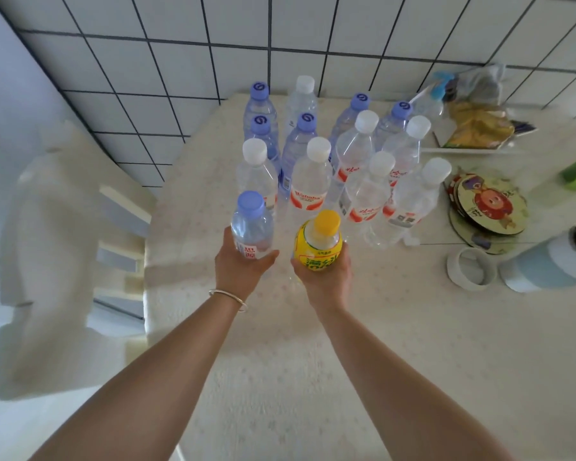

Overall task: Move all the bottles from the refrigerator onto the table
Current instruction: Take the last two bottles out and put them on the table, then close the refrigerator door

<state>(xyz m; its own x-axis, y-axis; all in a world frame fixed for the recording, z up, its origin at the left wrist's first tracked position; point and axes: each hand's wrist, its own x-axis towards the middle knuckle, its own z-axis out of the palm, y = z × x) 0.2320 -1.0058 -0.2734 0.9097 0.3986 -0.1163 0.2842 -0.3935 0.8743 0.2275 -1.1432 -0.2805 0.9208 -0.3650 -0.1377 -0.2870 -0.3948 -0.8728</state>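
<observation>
- Left hand (243, 266): fingers wrapped around a clear water bottle (251, 227) with a pale blue cap, held upright at the near edge of the bottle group.
- Right hand (326, 277): gripping a yellow bottle (318, 242) with a yellow cap, upright, just beside the water bottle.
- Table (313, 361): covered in a pale cloth; a cluster of capped bottles (313, 174) stands upright behind both hands.
- Right of the cluster: round coasters (489, 207) and a tape roll (471, 267).
- Left of the table: a white chair (64, 227).
</observation>
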